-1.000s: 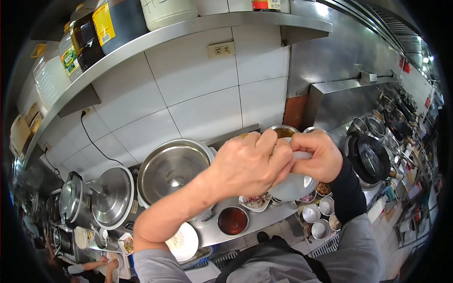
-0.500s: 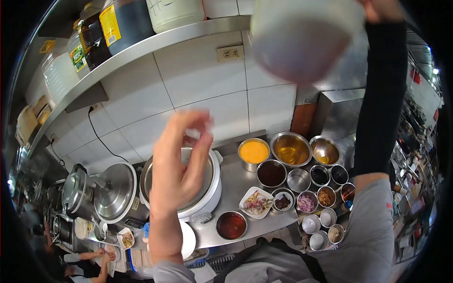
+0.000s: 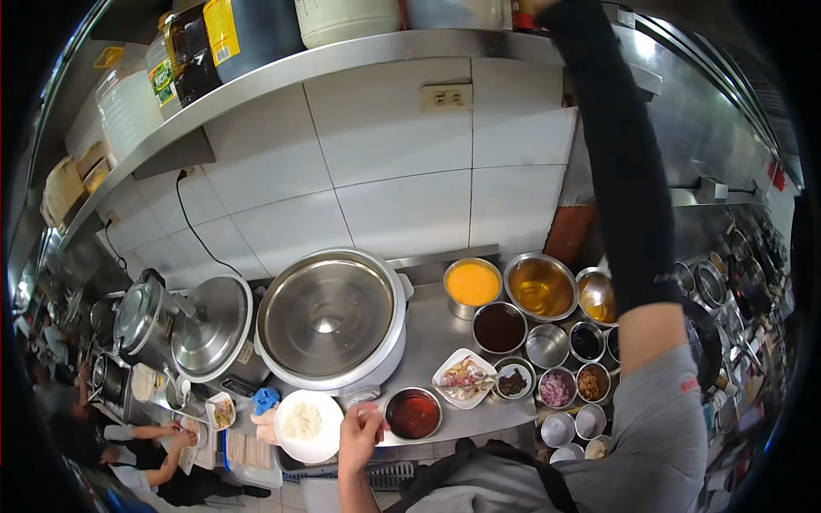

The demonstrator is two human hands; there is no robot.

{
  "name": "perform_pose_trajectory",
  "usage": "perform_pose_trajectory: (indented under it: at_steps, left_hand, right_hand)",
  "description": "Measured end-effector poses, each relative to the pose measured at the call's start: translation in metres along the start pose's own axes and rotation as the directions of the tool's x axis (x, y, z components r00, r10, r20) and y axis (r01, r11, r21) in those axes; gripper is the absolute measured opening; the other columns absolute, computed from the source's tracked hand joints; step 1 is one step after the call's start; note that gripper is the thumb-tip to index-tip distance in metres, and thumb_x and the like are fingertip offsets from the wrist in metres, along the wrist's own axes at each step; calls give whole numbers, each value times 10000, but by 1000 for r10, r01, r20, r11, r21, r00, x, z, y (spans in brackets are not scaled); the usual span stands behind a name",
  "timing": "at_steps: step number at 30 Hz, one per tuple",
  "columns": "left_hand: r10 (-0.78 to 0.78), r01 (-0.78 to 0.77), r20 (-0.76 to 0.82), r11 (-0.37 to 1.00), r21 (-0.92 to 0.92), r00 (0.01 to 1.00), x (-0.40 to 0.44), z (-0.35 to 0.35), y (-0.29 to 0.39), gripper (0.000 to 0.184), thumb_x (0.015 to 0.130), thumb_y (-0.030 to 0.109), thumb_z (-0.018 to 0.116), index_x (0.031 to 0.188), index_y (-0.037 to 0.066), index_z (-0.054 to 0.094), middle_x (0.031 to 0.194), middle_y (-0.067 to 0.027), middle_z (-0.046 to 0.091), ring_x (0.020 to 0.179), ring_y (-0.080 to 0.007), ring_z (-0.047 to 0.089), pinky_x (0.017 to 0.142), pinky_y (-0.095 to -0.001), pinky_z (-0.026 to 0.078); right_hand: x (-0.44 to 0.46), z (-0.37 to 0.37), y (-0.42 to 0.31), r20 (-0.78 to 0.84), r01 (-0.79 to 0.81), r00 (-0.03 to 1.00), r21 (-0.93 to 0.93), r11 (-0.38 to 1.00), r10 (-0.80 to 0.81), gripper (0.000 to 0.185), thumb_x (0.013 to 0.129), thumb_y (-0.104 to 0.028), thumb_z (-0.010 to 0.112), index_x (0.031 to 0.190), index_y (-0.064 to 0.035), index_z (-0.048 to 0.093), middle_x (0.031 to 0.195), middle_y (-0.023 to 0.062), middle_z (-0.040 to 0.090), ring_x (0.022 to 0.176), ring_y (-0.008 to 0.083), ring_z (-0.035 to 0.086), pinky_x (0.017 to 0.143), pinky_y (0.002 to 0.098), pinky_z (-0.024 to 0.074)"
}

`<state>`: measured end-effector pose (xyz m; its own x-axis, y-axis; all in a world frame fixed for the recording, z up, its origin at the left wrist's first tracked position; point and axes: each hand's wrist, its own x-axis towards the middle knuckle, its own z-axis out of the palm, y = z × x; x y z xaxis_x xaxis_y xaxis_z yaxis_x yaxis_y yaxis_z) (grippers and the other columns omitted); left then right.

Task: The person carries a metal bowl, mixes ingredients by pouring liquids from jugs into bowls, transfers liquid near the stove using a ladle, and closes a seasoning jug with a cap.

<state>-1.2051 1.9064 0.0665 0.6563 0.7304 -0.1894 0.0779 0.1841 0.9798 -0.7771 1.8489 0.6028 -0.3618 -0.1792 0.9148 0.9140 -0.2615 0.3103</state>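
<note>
Low at the counter's front edge, my left hand (image 3: 363, 432) is between a white plate (image 3: 312, 419) of pale powder and a metal bowl of dark red liquid (image 3: 414, 414). Its fingers are curled together, and whatever they may hold is hidden. My right arm, in a black sleeve, reaches up to the steel shelf (image 3: 359, 53). Only a sliver of my right hand (image 3: 544, 5) shows at the top edge, its fingers out of sight. Beside it on the shelf stands a translucent container (image 3: 455, 14).
A large lidded cooker (image 3: 329, 316) stands left of centre. Bowls of orange liquid (image 3: 473, 283), oil (image 3: 540, 289) and chopped onion (image 3: 557, 387) sit at the right, near a dish of sliced food (image 3: 463, 379). A co-worker (image 3: 154, 453) works at the lower left.
The container of dark liquid has gone from in front of the wall up to the shelf with my right hand. My left hand has dropped to the counter's front edge, and its fingers have closed.
</note>
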Motion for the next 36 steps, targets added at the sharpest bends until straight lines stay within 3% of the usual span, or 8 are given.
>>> perform_pose_trajectory:
  at_steps: [3, 6, 11, 15, 17, 21, 29, 36]
  left_hand:
    - [-197, 173, -260, 979, -111, 945, -23, -16, -90, 133, 953, 84, 614, 1050, 1, 575, 729, -121, 666, 516, -125, 546, 464, -252, 423]
    - [-291, 249, -363, 955, -158, 885, -36, -27, -149, 96, 940, 92, 629, 986, 14, 595, 729, -99, 660, 534, -136, 565, 477, -267, 442]
    - [-312, 306, -286, 950, -66, 906, -23, -28, -183, 129, 947, 141, 654, 905, 28, 607, 718, -15, 599, 605, -109, 554, 539, -264, 424]
    - [-461, 429, -288, 887, -171, 839, -4, -15, -184, 235, 968, 144, 635, 1134, 1, 548, 1026, -94, 626, 865, -201, 655, 706, -354, 566]
    - [-482, 428, -259, 871, -240, 837, 9, -10, -184, 249, 955, 151, 671, 1119, 23, 534, 1017, -92, 618, 872, -224, 658, 697, -370, 575]
    - [-434, 383, -191, 889, -252, 881, 31, -17, -194, 298, 914, 140, 739, 1070, 74, 493, 957, -97, 608, 760, -265, 668, 638, -369, 581]
    - [-460, 455, 8, 875, -165, 888, 58, -41, -210, 142, 834, -8, 649, 928, -13, 543, 940, -165, 620, 766, -278, 634, 651, -383, 623]
    - [-414, 414, 10, 910, -4, 910, 35, -48, -204, 129, 806, -9, 602, 883, -69, 517, 847, -177, 603, 701, -268, 617, 622, -347, 594]
  right_hand:
    - [-60, -79, -67, 199, -205, 961, 41, 978, 193, 398, 899, -311, 742, 1187, -42, 688, 1317, 249, 596, 1194, 348, 598, 1059, 428, 451]
    - [-136, -121, -93, 259, -414, 907, 397, 819, 332, 183, 936, -4, 661, 1118, 20, 668, 1066, 85, 664, 768, 88, 646, 700, 226, 521]
    - [-244, -220, -165, 795, -949, 283, 151, 276, 537, 212, 937, 56, 614, 1129, -10, 671, 1021, 75, 661, 774, 113, 661, 708, 253, 534]
    - [-327, -306, -237, 831, -950, -206, -297, 99, 516, 198, 914, 43, 607, 1096, -12, 663, 916, 79, 644, 753, 143, 665, 685, 250, 520]
    - [-367, -371, -272, 879, -837, -303, -430, 339, 369, 216, 920, -18, 648, 1136, -9, 658, 1046, 113, 670, 789, 207, 677, 694, 305, 529]
    - [-395, -506, -346, 694, -600, -683, -711, 367, 229, 301, 889, -213, 674, 1130, -33, 680, 1031, 178, 698, 942, 380, 680, 847, 459, 541]
    - [-378, -613, -438, 211, -170, -925, -974, 151, 317, 380, 863, -283, 668, 1153, -39, 695, 1011, 224, 723, 1007, 401, 685, 882, 480, 546]
    - [-403, -681, -493, 81, -218, -835, -957, -190, 544, 379, 838, -241, 689, 1148, -25, 715, 1058, 230, 727, 1046, 390, 691, 925, 460, 549]
